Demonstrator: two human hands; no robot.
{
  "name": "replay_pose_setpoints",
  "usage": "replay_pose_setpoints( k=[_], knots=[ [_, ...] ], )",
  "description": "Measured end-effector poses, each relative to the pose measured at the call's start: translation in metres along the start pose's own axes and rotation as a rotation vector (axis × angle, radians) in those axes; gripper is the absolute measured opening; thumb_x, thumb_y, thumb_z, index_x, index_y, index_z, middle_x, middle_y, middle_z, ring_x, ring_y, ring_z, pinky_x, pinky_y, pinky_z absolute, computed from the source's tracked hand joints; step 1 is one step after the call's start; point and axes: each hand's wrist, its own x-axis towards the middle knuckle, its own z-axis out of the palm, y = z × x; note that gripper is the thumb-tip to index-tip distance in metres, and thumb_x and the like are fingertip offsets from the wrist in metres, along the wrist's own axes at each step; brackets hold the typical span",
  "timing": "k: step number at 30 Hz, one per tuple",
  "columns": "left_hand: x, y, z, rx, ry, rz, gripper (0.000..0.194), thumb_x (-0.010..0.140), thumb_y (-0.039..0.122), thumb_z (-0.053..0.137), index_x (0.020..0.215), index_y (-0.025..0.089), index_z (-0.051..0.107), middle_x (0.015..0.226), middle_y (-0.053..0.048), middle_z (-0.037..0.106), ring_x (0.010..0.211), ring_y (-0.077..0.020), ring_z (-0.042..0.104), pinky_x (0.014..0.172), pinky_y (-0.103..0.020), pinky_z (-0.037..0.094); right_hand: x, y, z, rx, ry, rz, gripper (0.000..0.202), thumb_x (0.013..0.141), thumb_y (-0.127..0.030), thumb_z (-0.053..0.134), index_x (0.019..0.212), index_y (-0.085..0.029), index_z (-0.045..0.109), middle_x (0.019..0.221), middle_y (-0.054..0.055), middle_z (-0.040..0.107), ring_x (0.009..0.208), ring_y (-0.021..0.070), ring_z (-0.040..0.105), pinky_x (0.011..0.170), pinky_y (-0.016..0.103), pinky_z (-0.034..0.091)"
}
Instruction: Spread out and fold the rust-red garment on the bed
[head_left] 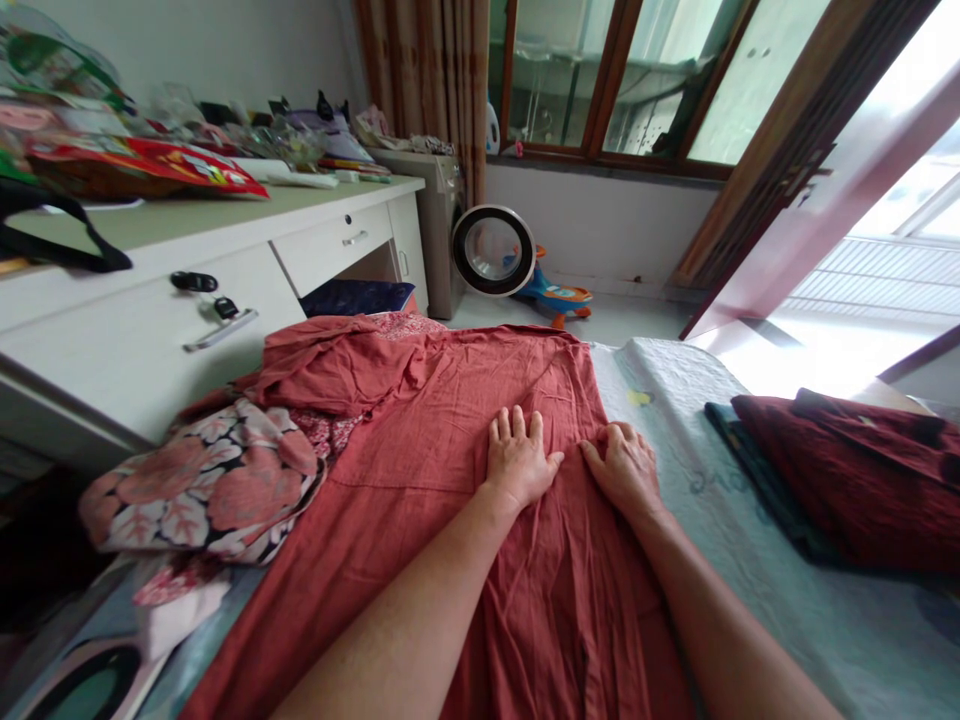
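A long red garment (442, 430) lies spread over a bed, wrinkled down its right side and bunched at its far left. My left hand (519, 458) rests flat on the cloth with its fingers spread. Close to its right, my right hand (626, 465) lies over the garment's right edge, thumb apart and fingers slightly bent. Neither hand shows cloth gripped in it. Against the bunched part on the left sits a floral cloth (217, 480) with coral, white and black print.
Folded dark red and teal clothes (847, 470) lie on the light blue bedsheet (720, 620) at right. A white desk (240, 270) loaded with packets runs along the left. Beyond the bed stand a front-loading washer with its round door (493, 250) open and a blue-orange ride-on toy (559, 295).
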Motion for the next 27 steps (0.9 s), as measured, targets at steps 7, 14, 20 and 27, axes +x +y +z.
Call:
replay_pose_setpoints(
  k=[7,14,20,27],
  knots=[
    [-0.001,0.001,0.0,0.009,0.006,-0.002,0.079,0.089,0.062,0.048,0.15,0.013,0.035,0.155,-0.022,0.034,0.143,-0.041,0.029,0.115,-0.054,0.025,0.002,0.006,0.01,0.129,0.029,0.003,0.011,0.088,-0.03,0.057,0.085,-0.021,0.061,0.109,0.009,0.062,0.102,0.0256,0.055,0.091,0.04,0.038],
    [0.0,0.001,0.0,0.024,0.019,-0.002,0.079,0.089,0.062,0.049,0.15,0.014,0.037,0.154,-0.022,0.037,0.143,-0.0411,0.031,0.115,-0.052,0.026,0.003,0.01,0.01,0.142,0.06,0.017,0.007,0.086,-0.024,0.057,0.083,-0.02,0.062,0.108,0.008,0.064,0.101,0.0257,0.054,0.092,0.04,0.038],
    [0.0,0.0,0.002,0.018,0.019,-0.003,0.078,0.09,0.062,0.048,0.15,0.014,0.036,0.154,-0.022,0.036,0.143,-0.0405,0.03,0.115,-0.052,0.026,0.001,0.008,0.011,0.082,0.079,0.014,0.011,0.085,-0.022,0.057,0.093,-0.019,0.064,0.11,0.01,0.063,0.102,0.0275,0.052,0.093,0.043,0.038],
    [0.001,-0.002,0.0,-0.019,0.087,0.143,0.069,0.091,0.051,0.054,0.151,0.023,0.035,0.163,-0.012,0.02,0.15,-0.0336,0.017,0.119,-0.055,0.02,0.002,0.006,0.005,0.178,0.034,-0.283,0.022,0.088,-0.02,0.051,0.103,-0.024,0.067,0.115,0.007,0.063,0.109,0.0238,0.051,0.099,0.039,0.034]
  ],
)
